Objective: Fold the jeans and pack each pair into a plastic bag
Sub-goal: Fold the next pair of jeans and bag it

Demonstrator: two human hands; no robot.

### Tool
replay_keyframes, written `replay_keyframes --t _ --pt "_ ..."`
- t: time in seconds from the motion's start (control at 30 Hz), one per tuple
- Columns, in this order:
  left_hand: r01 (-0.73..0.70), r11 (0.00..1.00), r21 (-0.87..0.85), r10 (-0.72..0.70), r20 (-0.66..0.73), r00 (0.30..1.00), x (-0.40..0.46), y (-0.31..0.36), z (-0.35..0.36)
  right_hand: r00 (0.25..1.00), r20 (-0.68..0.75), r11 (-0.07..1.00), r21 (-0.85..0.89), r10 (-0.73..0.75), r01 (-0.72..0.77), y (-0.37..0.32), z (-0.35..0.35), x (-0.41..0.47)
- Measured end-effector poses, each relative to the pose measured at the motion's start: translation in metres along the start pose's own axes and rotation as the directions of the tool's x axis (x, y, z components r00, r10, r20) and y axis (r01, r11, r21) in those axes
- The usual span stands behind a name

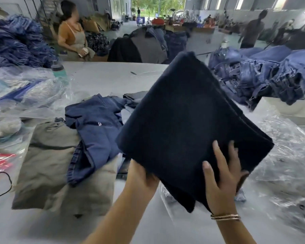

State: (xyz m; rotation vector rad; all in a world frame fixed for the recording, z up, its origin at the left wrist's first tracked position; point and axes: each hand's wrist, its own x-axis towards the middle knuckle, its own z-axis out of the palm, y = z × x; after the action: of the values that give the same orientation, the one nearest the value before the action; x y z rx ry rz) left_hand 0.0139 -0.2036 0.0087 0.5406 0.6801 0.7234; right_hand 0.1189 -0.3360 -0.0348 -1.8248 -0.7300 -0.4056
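A folded pair of dark navy jeans (pixel 185 120) is lifted off the table, tilted, in the middle of the view. My left hand (pixel 142 175) grips its lower left edge from below. My right hand (pixel 222 175) holds its lower right part, fingers spread over the top face and the rest hidden under the cloth. A blue pair of jeans (pixel 95 131) lies unfolded on the table to the left, partly over a grey pair (pixel 48 166). Clear plastic bags (pixel 282 155) lie crumpled on the table at the right.
Packed bags (pixel 16 95) pile up at the left beside a teal bottle (pixel 58 69). A heap of blue jeans (pixel 264 74) fills the right back. A black cable (pixel 5 184) runs along the left edge. A seated person (pixel 70 32) is across the grey table (pixel 104 76).
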Motion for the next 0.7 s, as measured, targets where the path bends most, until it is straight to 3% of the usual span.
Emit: replay_keyframes --t 0.07,0.1,0.13,0.2,0.23,0.27,0.3,0.33,0.37,0.4,0.43,0.5,0.53,0.6,0.63,0.67,0.7 --pt "0.107 0.982 -0.155 -0.129 -0.143 0.981 0.009 -0.044 -0.030 0.975 0.196 0.969 -0.241 0.106 -0.057 0.028 -0.007 -0.014" --pt "0.175 0.965 -0.196 -0.214 -0.196 0.957 0.014 -0.066 -0.045 0.910 0.355 0.912 -0.406 0.216 -0.058 0.044 -0.005 -0.025" --pt "0.246 0.952 -0.180 -0.287 -0.257 0.923 0.018 -0.086 -0.061 0.791 0.501 0.831 -0.556 0.352 -0.018 0.062 -0.002 -0.039" --pt "0.411 0.912 -0.008 -0.360 -0.496 0.790 0.023 -0.118 -0.100 0.493 0.647 0.703 -0.704 0.581 0.095 0.097 0.003 -0.073" --pt "0.496 0.865 0.073 -0.394 -0.514 0.762 0.021 -0.128 -0.121 0.414 0.676 0.699 -0.704 0.609 0.123 0.111 0.003 -0.088" --pt "0.537 0.835 0.117 -0.434 -0.460 0.775 0.018 -0.134 -0.140 0.416 0.692 0.724 -0.681 0.590 0.105 0.120 0.000 -0.099" --pt "0.548 0.821 0.158 -0.450 -0.409 0.794 0.015 -0.136 -0.154 0.520 0.660 0.762 -0.648 0.542 0.028 0.127 -0.004 -0.106" --pt "0.547 0.803 0.237 -0.438 -0.388 0.811 0.013 -0.134 -0.165 0.659 0.537 0.770 -0.630 0.526 -0.101 0.132 -0.007 -0.108" --pt "0.511 0.784 0.351 -0.377 -0.386 0.842 0.010 -0.131 -0.176 0.749 0.353 0.745 -0.610 0.561 -0.271 0.137 -0.011 -0.108" --pt "0.448 0.732 0.514 -0.261 -0.396 0.881 0.014 -0.130 -0.178 0.734 0.173 0.678 -0.561 0.657 -0.474 0.140 -0.016 -0.105" --pt "0.374 0.644 0.667 -0.125 -0.390 0.912 0.015 -0.128 -0.183 0.625 0.077 0.583 -0.463 0.777 -0.667 0.142 -0.021 -0.100" --pt "0.261 0.388 0.884 0.114 -0.326 0.938 0.018 -0.122 -0.176 0.415 0.099 0.426 -0.274 0.904 -0.862 0.147 -0.026 -0.094" --pt "0.181 0.209 0.961 0.209 -0.225 0.952 0.019 -0.118 -0.169 0.376 0.142 0.401 -0.249 0.916 -0.882 0.145 -0.027 -0.089" --pt "-0.052 -0.185 0.981 0.154 0.081 0.985 0.017 -0.113 -0.154 0.400 0.167 0.430 -0.214 0.901 -0.877 0.136 -0.030 -0.076" --pt "-0.200 -0.295 0.934 0.034 0.220 0.975 0.017 -0.115 -0.145 0.440 0.174 0.466 -0.158 0.881 -0.871 0.130 -0.030 -0.068" --pt "-0.331 -0.315 0.890 -0.077 0.323 0.943 0.016 -0.119 -0.137 0.485 0.192 0.506 -0.079 0.853 -0.859 0.121 -0.028 -0.060" --pt "-0.444 -0.271 0.854 -0.181 0.408 0.895 0.015 -0.126 -0.131 0.534 0.229 0.547 0.008 0.814 -0.837 0.110 -0.024 -0.052"
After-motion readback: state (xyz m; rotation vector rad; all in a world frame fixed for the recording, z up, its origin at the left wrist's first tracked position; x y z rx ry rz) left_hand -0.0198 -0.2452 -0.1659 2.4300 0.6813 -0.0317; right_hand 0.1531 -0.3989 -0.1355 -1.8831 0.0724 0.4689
